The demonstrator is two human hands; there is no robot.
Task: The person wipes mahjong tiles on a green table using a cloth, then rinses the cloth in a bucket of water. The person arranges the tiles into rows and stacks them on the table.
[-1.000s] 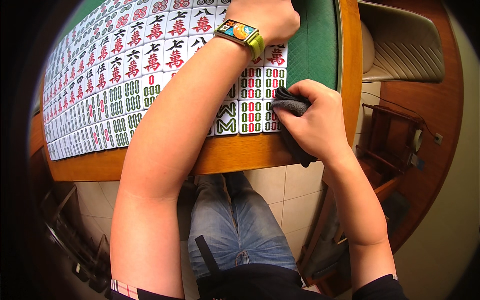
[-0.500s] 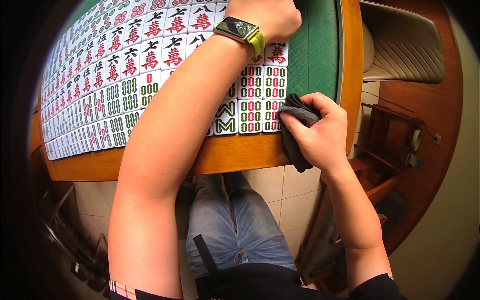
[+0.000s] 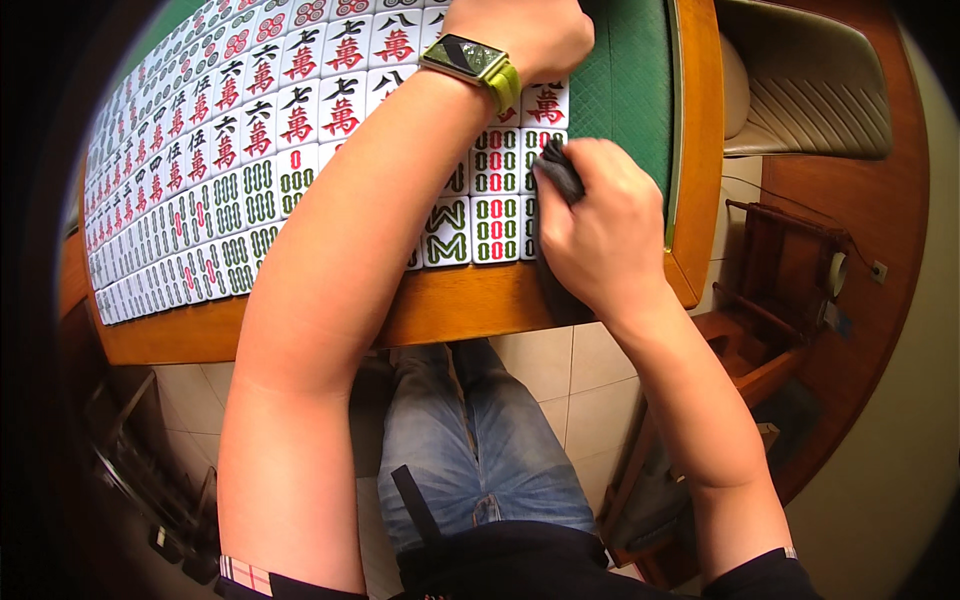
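Beige chair beside table; wooden rack; tiled floor.

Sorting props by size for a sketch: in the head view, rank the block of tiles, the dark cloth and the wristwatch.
1. Block of tiles, by far.
2. Dark cloth, mostly hidden in the right hand, so unsure.
3. Wristwatch.

Right hand grips dark cloth on tiles; left hand rests above.
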